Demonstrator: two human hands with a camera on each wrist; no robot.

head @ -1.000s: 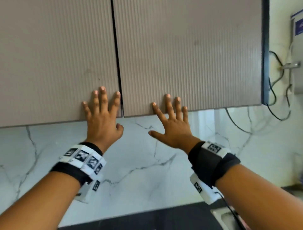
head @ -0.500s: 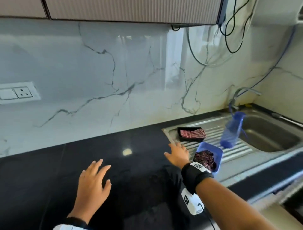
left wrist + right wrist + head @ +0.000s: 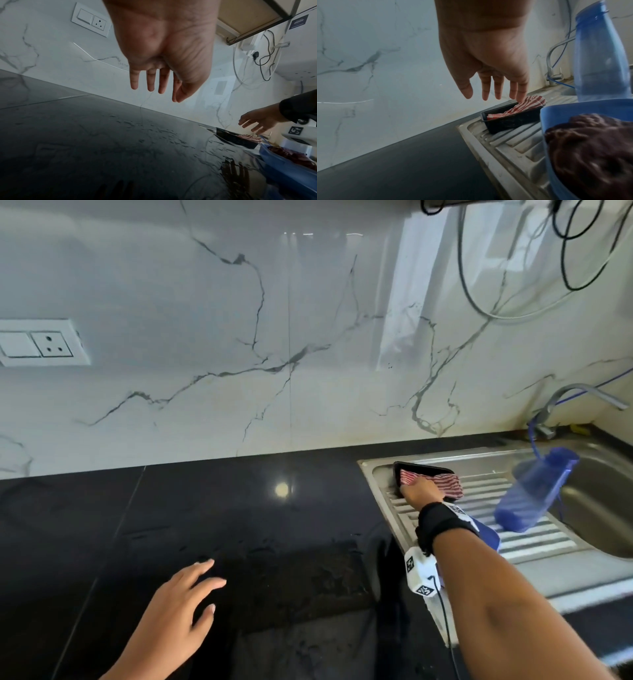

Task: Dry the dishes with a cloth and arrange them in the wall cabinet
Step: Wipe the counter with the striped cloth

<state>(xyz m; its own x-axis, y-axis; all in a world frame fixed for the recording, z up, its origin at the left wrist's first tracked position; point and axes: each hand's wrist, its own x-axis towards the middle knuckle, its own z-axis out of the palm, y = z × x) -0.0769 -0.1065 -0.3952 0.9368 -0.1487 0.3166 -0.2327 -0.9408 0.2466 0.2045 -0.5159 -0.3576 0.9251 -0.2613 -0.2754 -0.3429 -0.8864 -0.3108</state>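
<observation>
Under the right hand (image 3: pixel 488 65), on the ribbed steel drainboard (image 3: pixel 510 146), sits a black tray (image 3: pixel 508 121) holding the red-striped cloth (image 3: pixel 523 105). Fingers straight and spread, nothing gripped; fingertips just at the cloth, contact uncertain. Likely the pick-up for drying. Left hand (image 3: pixel 171 614) hovers relaxed over the black countertop (image 3: pixel 205 525), idle. Beside the right wrist: blue bowl (image 3: pixel 573 112), blue bottle (image 3: pixel 600 56). White marble backsplash (image 3: pixel 239 337) beyond both hands.

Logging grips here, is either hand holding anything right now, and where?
Nothing held: right hand open, reaching over the striped cloth; left hand open above the counter.
</observation>
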